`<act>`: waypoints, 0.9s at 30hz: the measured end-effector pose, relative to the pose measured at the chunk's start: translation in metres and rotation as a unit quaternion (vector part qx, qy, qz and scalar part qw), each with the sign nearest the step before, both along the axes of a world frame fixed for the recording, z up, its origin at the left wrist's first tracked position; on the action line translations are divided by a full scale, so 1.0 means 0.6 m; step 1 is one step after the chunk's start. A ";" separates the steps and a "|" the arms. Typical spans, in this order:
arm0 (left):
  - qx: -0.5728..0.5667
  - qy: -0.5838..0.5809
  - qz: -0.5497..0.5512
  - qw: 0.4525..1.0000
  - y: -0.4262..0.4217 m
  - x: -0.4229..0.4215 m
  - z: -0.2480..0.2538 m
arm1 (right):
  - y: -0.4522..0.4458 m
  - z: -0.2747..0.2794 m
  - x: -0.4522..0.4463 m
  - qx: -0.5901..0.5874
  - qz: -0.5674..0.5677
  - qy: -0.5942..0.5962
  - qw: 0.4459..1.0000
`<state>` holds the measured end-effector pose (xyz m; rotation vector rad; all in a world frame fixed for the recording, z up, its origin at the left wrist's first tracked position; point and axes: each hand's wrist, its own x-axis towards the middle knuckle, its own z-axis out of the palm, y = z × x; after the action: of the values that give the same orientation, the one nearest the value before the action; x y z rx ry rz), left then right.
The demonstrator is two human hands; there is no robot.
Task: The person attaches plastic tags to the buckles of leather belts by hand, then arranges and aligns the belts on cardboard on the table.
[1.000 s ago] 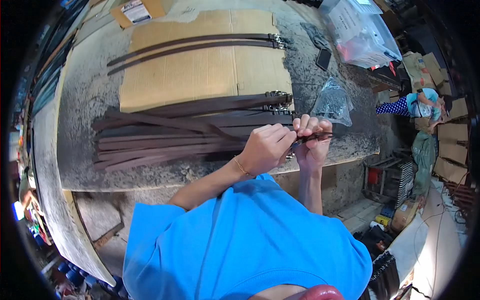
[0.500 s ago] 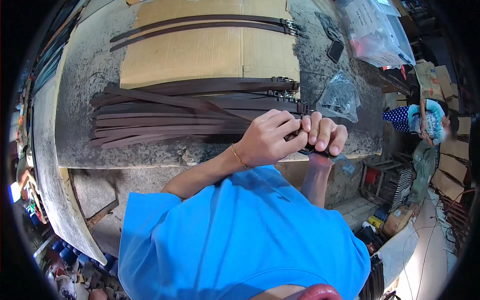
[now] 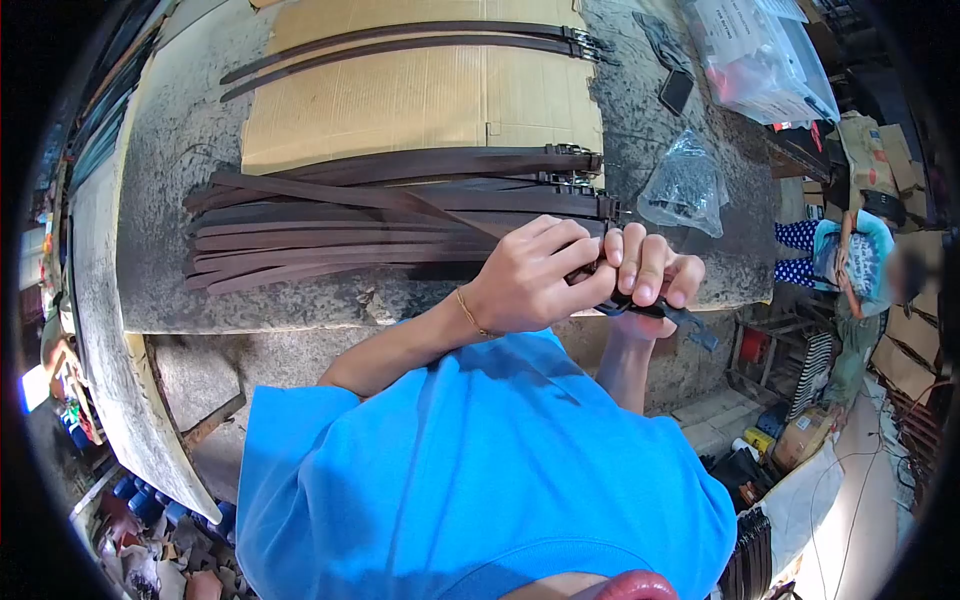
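My left hand (image 3: 545, 275), with a thin bracelet at the wrist, and my right hand (image 3: 650, 270) meet at the table's near edge. Both are closed on one dark brown belt (image 3: 455, 216), whose buckle end is mostly hidden by my fingers. A dark tip with a bit of clear film pokes out past my right hand. Beside and behind my hands lies a pile of dark brown belts (image 3: 300, 240), with metal buckles (image 3: 575, 180) at its right end. Two more belts (image 3: 400, 48) lie apart on a cardboard sheet (image 3: 380, 100).
On the worn table (image 3: 160, 290) are a clear plastic bag (image 3: 685, 185), a phone (image 3: 676, 92) and a translucent plastic box (image 3: 765, 65). Another person (image 3: 855, 260) is at the right, near cardboard boxes. A metal-framed stool (image 3: 775, 355) stands below the table's right end.
My hands have shifted slightly right and turned around the belt end. The view has moved so the table sits higher in the picture. The other person has changed posture.
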<state>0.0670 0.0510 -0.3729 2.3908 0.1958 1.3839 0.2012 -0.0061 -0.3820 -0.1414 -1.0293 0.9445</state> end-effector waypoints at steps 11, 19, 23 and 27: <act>-0.283 0.116 -0.063 0.950 -0.011 -0.010 0.029 | -0.010 0.017 -0.012 -0.213 -0.063 0.074 0.972; -0.416 0.117 -0.125 0.893 0.001 -0.022 0.040 | -0.015 0.033 -0.018 -0.283 -0.084 0.069 0.953; -0.389 0.106 -0.123 0.907 -0.002 -0.023 0.037 | -0.014 0.035 -0.021 -0.270 -0.048 0.101 0.956; -0.364 0.111 -0.118 0.917 -0.005 -0.021 0.031 | -0.017 0.033 -0.018 -0.259 -0.034 0.114 0.959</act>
<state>0.0544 0.0480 -0.3545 1.8461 0.3884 0.7382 0.1905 -0.0163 -0.3621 -0.4895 -0.5444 1.1234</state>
